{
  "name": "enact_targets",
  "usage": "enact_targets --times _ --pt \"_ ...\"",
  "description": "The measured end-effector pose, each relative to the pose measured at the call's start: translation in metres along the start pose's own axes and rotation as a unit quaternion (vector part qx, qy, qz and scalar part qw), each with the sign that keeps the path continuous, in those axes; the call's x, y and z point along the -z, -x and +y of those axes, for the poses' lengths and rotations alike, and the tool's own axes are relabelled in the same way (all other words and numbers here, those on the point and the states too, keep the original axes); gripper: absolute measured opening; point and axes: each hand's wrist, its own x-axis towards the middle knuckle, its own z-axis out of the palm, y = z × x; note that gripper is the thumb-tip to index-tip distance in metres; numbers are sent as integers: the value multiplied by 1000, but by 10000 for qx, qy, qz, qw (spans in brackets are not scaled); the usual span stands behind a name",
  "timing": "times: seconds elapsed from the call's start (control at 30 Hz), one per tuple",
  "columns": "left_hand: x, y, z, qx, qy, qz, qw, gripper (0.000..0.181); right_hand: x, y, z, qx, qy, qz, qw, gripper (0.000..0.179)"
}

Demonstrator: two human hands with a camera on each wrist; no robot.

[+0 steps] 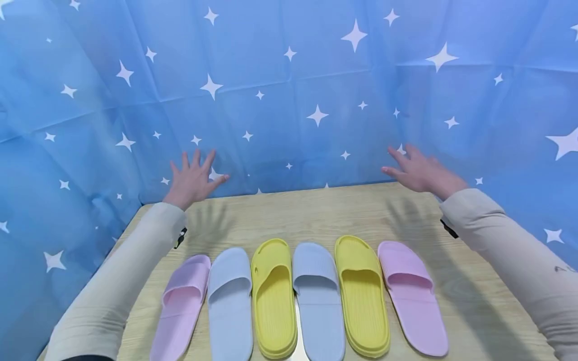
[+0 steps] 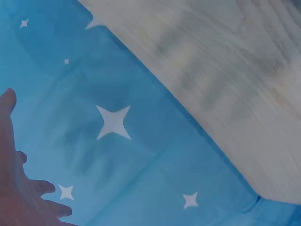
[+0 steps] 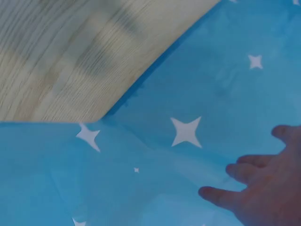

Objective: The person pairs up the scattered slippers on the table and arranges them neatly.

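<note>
So, starry curtain (image 1: 271, 50) blocks 12 o'clock behind tabletop (image 1: 289, 215); slippers (image 1: 318, 321) at 6; left grip (image 1: 191, 180) 9, right grip (image 1: 417, 171) 3, both splayed wide.

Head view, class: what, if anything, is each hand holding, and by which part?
Nothing is held: the left hand and right hand are empty; the six slippers lie on the table.

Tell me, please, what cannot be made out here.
Head: the leftmost pink slipper, its heel cut off by the bottom edge.
Head: the left yellow slipper, its front footbed hidden under the strap.
Head: the dark item at the left cuff, too small to identify.
Left wrist: the left hand, partly beyond the left edge.
Right wrist: the right hand, partly beyond the right edge.
</note>
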Motion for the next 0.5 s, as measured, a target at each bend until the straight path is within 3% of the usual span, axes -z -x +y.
enact_targets --times 0.23,0.5 --pt "-10 31 3 -97 439 -170 9988 87 -12 26 -2 393 -270 355 9982 74" --pt "-6 80 17 -279 1024 -406 9935 89 -40 71 -18 567 -572 476 9956 71"
